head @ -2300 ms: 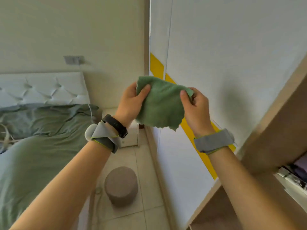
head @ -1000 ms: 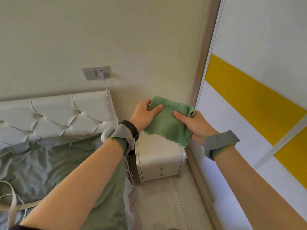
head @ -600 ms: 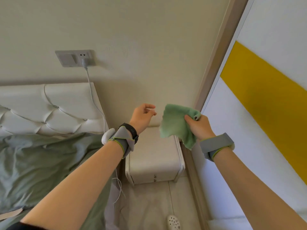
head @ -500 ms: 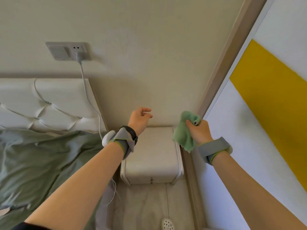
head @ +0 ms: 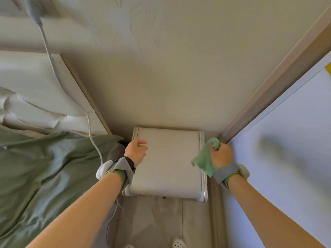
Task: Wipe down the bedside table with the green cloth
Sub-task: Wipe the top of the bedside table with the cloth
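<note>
Green cloth [head: 203,159] bunched in right hand [head: 220,156], held above right edge of bedside table [head: 166,161] — no contact seen. Left hand [head: 135,151] loosely curled, empty (over left edge). Wiping not started — whole top left.

No writing, label, brand, number or sign can be read anywhere in the view. The cream padded bedside worktop [head: 166,158] at 6 o'clock, the crumpled green cloth [head: 202,161] at 5 o'clock and the grey fabric wristbands [head: 120,170] show only plain surfaces. The white plug [head: 35,9] at 10 o'clock is too blurred to tell whether it bears any marking.
</note>
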The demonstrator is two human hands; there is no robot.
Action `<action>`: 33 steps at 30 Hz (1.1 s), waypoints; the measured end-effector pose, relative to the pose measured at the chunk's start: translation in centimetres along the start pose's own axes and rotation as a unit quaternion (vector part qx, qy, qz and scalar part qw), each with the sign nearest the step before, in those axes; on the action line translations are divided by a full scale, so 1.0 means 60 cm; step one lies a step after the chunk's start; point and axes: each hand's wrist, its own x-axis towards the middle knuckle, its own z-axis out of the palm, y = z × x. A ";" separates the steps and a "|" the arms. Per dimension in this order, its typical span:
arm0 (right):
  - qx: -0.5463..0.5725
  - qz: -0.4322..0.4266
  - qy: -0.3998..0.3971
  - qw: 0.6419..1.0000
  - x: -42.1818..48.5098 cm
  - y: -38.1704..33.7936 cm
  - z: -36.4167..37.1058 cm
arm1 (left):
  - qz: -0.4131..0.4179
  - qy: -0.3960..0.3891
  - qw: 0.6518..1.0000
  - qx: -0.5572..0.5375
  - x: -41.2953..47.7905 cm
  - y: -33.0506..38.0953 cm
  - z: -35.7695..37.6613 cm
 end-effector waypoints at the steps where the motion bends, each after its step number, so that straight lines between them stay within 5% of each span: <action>1: 0.000 0.010 -0.003 1.000 0.012 0.015 0.019 | -0.006 -0.004 1.000 0.010 0.019 -0.020 0.001; 6: -0.022 -0.039 -0.024 0.999 0.058 0.076 0.124 | -0.021 -0.010 0.998 0.050 0.101 -0.107 0.016; 9: -0.107 -0.141 -0.033 0.984 0.087 0.123 0.226 | 0.003 -0.011 0.997 0.079 0.176 -0.169 0.034; 15: -0.396 -0.203 -0.227 0.866 0.157 0.238 0.398 | 0.063 -0.001 0.988 0.139 0.291 -0.259 0.066; 22: -0.359 -0.328 -0.110 0.867 0.233 0.247 0.476 | 0.168 0.064 0.928 0.326 0.411 -0.323 0.104; 27: -0.329 -0.209 0.093 0.916 0.347 0.245 0.428 | 0.218 0.132 0.895 0.367 0.469 -0.321 0.116; 29: -0.332 -0.200 0.098 0.917 0.356 0.239 0.435 | 0.223 0.127 0.896 0.361 0.489 -0.323 0.114; 33: -0.369 -0.339 -0.002 0.865 0.336 0.223 0.482 | 0.250 0.135 0.889 0.360 0.509 -0.343 0.103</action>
